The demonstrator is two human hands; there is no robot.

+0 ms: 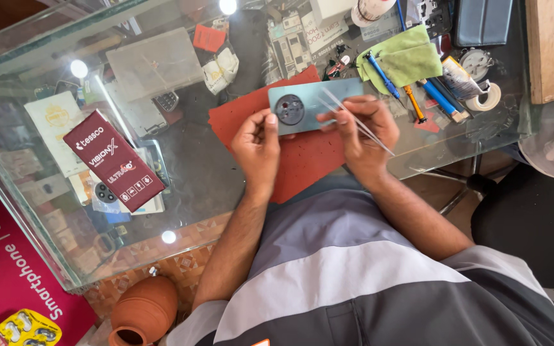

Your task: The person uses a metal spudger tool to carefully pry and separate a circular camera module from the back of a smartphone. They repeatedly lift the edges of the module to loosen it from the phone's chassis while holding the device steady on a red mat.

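Glass forms the worktop (181, 186), and through it boxes and a red poster on the floor can be seen. Above a red mat (309, 160) spread on the glass, a pale blue phone back cover (318, 102) with a round dark camera ring is held flat between both hands. The left hand (258, 147) is closed on the cover's camera end, with the thumb pressed beside the ring. The right hand (367, 131) is closed on the other end, and a pair of fine metal tweezers (357, 122) is gripped in the same fingers, its tips laid across the cover's surface. Judged from this, the cover is already separated from its phone and is being worked on or inspected; whether anything is being lifted or placed by the tips cannot be told, and no reassembly is yet seen. Just beyond the cover, an opened phone body (290, 41) with its boards exposed is left on the glass. To the right, a green cloth (408, 57), blue-handled screwdrivers (383, 77) and a roll of tape (488, 97) are laid out. To the left, a dark red box (113, 160) rests on other packaging, and a clay pot (143, 311) stands on the floor below.
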